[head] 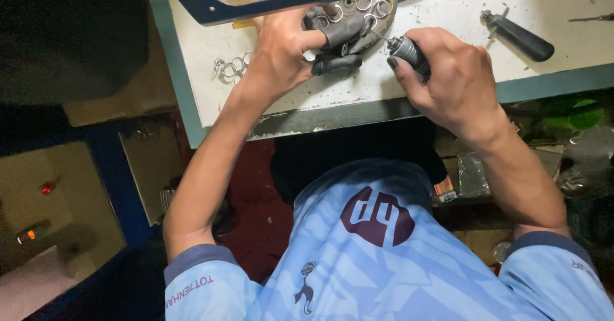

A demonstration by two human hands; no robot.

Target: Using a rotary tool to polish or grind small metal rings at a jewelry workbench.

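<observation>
Right hand (pixel 448 81) grips rotary tool (pixel 408 51); left hand (pixel 288 49) perhaps pinching a ring.

**Materials and finishes at the workbench**

Bright, polished metal is seen in the small rings (pixel 231 69) heaped on the bench. The bench top (pixel 448 46) is shown as a white painted surface, matt, scuffed and speckled with dark marks. A ribbed, dull metal body and a thin steel bit are shown by the rotary tool (pixel 408 51) gripped by the right hand (pixel 451 78). Dark matt rubber finger covers (pixel 342 36) are worn on the left hand (pixel 281 49). A smooth, glossy black plastic handle is shown by the hand tool (pixel 519 36).
</observation>
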